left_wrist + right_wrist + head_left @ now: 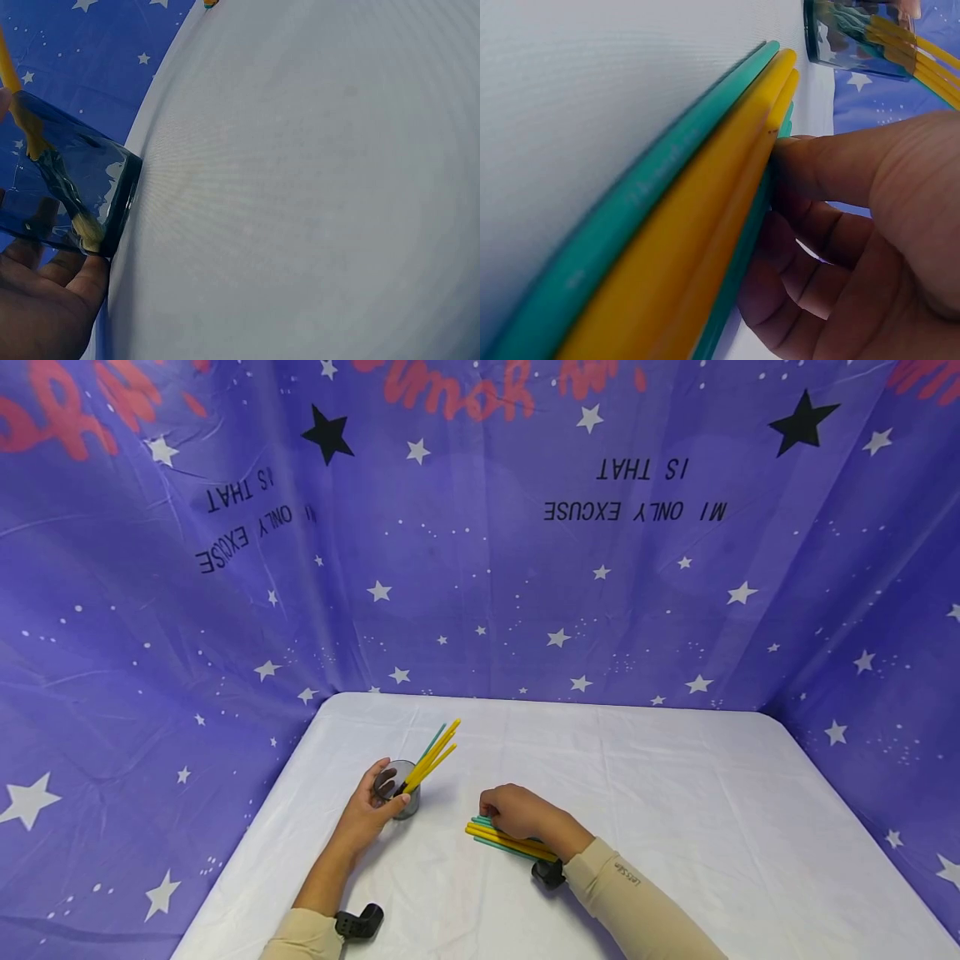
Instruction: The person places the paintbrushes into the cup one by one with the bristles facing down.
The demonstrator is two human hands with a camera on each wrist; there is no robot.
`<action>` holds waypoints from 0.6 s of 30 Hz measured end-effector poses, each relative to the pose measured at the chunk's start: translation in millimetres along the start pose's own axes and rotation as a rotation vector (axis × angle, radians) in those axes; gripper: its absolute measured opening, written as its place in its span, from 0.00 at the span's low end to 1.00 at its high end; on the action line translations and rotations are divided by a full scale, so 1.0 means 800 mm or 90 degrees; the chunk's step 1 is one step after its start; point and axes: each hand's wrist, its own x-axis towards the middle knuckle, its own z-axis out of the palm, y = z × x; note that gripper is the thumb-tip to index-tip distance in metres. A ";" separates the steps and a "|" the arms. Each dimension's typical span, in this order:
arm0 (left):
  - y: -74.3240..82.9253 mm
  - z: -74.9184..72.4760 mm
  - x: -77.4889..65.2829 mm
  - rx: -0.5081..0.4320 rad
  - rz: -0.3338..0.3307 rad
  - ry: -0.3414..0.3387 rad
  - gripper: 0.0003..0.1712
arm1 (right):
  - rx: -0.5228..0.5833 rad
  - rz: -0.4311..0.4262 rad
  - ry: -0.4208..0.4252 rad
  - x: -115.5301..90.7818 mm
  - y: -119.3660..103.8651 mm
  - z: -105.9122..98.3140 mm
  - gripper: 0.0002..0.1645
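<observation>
On the left of the table, my left hand [365, 817] holds a tinted clear glass [409, 810], its fingers round the far side and the thumb near the brushes. Several paintbrushes [431, 762] with yellow and teal handles lean out of the glass to the right. One brush's pale bristles [88, 231] show through the glass wall in the left wrist view. More yellow and teal paintbrushes [501, 839] lie side by side on the table. Over them, my right hand [522, 812] pinches at a teal paintbrush [739, 289] on the far side of the bunch, thumb and curled fingers against the handle.
A white cloth covers the table [675, 793], with rounded far corners. Purple curtains [510, 552] with stars and lettering hang behind it and at both sides. A black wrist camera [362, 922] sits on the left forearm, another camera [548, 874] on the right.
</observation>
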 end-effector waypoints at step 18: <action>0.004 0.001 -0.002 -0.004 -0.013 0.000 0.46 | 0.000 0.005 0.002 0.001 0.004 -0.001 0.09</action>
